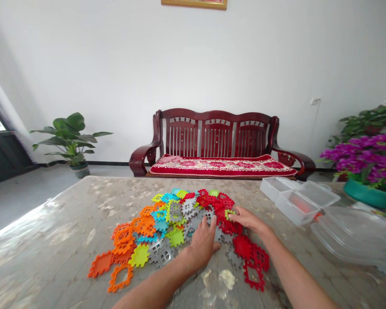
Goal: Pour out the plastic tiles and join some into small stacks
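A heap of toothed plastic building tiles lies across the middle of the table. Orange tiles (pixel 101 262) spread toward the left, and red tiles (pixel 243 247) gather on the right. Grey tiles (pixel 161 251), blue ones and lime green ones are mixed between them. My left hand (pixel 203 242) rests over the grey pieces at the centre, fingers stretched out and thumb apart, gripping nothing that I can see. Between the thumb and fingers of my right hand (pixel 246 217) is a small lime green tile (pixel 229 213), just above the red pile.
Clear plastic boxes (pixel 296 208) stand at the right, one with something orange-red inside. Beside them lie transparent lids (pixel 350 234). Purple flowers in a teal pot (pixel 369 193) sit at the right edge. Beyond the table (pixel 67 223) stands a wooden bench (pixel 217 135).
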### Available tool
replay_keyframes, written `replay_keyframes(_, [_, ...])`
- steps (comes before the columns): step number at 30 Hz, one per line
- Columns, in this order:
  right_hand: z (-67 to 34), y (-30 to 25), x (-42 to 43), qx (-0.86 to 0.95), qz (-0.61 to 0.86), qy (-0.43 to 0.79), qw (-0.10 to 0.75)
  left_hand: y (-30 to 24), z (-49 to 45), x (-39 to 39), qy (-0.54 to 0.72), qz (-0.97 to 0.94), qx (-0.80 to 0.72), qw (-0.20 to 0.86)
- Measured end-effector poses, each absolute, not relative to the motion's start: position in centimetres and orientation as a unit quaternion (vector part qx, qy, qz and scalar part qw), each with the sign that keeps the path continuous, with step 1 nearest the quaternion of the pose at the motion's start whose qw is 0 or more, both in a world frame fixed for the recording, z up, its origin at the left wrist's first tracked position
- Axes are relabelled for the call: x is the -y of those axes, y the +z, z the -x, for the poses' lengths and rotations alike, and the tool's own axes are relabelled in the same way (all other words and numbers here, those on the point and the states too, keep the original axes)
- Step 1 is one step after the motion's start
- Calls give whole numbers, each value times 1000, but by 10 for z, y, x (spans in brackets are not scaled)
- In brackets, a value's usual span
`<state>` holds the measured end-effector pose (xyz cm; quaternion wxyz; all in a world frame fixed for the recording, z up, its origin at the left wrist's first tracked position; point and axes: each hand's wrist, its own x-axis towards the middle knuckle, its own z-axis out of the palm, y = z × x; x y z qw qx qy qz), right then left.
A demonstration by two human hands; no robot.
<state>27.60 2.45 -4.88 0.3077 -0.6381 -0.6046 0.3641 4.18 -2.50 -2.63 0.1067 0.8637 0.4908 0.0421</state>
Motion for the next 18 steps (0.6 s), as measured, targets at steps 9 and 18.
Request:
replay_keyframes(9, [-265, -53, -34, 580, 689, 317, 295, -28, -54, 22, 36, -855, -508, 96])
replay_keyframes(18, [-248, -33, -29, 571, 582, 476, 331, -31, -58, 30, 76, -860, -497, 91])
